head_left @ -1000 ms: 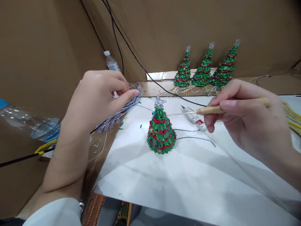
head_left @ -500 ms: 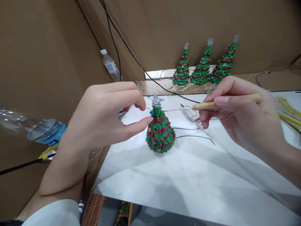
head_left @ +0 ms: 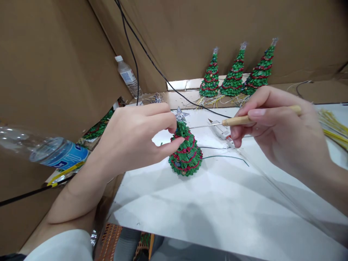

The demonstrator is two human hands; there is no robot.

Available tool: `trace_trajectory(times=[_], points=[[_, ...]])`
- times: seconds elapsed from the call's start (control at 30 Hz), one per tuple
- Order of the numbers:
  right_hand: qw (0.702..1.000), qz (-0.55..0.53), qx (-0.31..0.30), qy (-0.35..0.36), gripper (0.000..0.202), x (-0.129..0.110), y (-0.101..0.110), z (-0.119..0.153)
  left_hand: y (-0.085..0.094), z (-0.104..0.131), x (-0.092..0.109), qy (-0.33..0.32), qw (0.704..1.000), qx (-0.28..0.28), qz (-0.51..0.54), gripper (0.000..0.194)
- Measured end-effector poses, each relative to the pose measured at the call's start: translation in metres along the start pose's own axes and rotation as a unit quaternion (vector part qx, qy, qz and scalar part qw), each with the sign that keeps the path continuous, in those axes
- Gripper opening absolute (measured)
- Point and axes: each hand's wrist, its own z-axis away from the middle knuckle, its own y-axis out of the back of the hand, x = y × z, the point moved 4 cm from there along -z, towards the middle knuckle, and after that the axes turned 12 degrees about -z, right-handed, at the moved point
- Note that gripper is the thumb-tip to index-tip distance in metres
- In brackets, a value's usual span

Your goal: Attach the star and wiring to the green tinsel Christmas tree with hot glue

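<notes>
A small green Christmas tree figurine [head_left: 186, 159] with red garlands stands upright on the white tabletop, topped by a clear star [head_left: 181, 115]. My left hand [head_left: 141, 136] is at its upper left side; the thumb and forefinger are apart, with the thumb tip in front of the branches. Whether the fingertips touch the tree, I cannot tell. The wooden-handled awl [head_left: 239, 120] is in my right hand [head_left: 285, 127], gripped like a pen. Its thin metal shaft points left, and the tip reaches the tree just below the star.
Several similar trees lean along the back cardboard wall [head_left: 236, 78], with wires at their bases. A white tool with a pointed tip [head_left: 223, 132] lies behind the awl. Plastic bottles [head_left: 62, 152] are at left, a black cable [head_left: 163, 76] crosses the back, and yellow wires [head_left: 335, 127] lie at right.
My left hand has moved right, bringing its fingertips up to the tree's upper part. The right hand and the awl have hardly moved.
</notes>
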Motion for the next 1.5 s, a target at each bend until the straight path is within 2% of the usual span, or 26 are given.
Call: trace_trajectory(times=[0.37, 0.7, 0.93, 1.03, 1.13, 1.27, 1.5], points=[[1.0, -0.011, 0.004, -0.02, 0.009, 0.003, 0.0, -0.002, -0.004, -0.001, 0.0, -0.01, 1.0, 0.005, -0.006, 0.018], [0.999, -0.025, 0.015, -0.044, 0.012, 0.002, -0.002, -0.002, -0.002, 0.0, 0.005, -0.019, 0.996, 0.051, -0.066, 0.025], [0.997, -0.039, 0.016, -0.071, 0.012, 0.002, -0.004, -0.003, 0.001, 0.002, 0.007, -0.04, 0.992, 0.099, -0.074, 0.023], [0.996, -0.043, 0.011, -0.076, 0.012, 0.0, -0.004, -0.003, 0.004, 0.004, 0.008, -0.048, 0.989, 0.116, -0.072, 0.015], [0.997, -0.051, 0.001, -0.061, 0.011, -0.005, -0.006, -0.002, 0.007, 0.007, 0.009, -0.06, 0.99, 0.112, -0.058, 0.002], [0.997, -0.067, 0.009, -0.037, 0.01, -0.011, -0.008, 0.0, 0.009, 0.009, 0.008, -0.052, 0.994, 0.084, -0.042, 0.007], [0.997, -0.066, 0.05, -0.008, 0.022, -0.019, -0.002, -0.002, 0.02, 0.005, 0.003, -0.025, 0.995, 0.089, -0.039, 0.006]])
